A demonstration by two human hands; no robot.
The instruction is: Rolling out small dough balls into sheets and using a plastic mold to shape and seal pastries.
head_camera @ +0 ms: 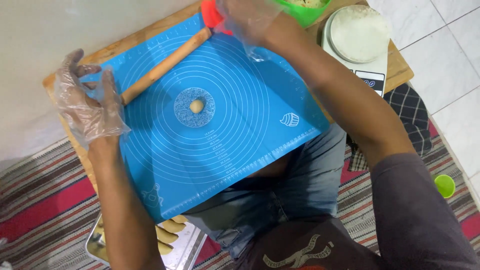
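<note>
A small pale dough ball sits in the centre ring of a blue silicone mat on a low wooden board. A wooden rolling pin lies slanted across the mat's far left part. My left hand, in a clear plastic glove, rests spread at the mat's left edge, touching the pin's near end. My right hand, also gloved, reaches to the mat's far edge beside a red object; whether it grips it is unclear.
A green bowl and a white kitchen scale with a white plate stand at the far right. A metal tray with shaped dough pieces lies by my left knee. A small green cup sits on the striped rug.
</note>
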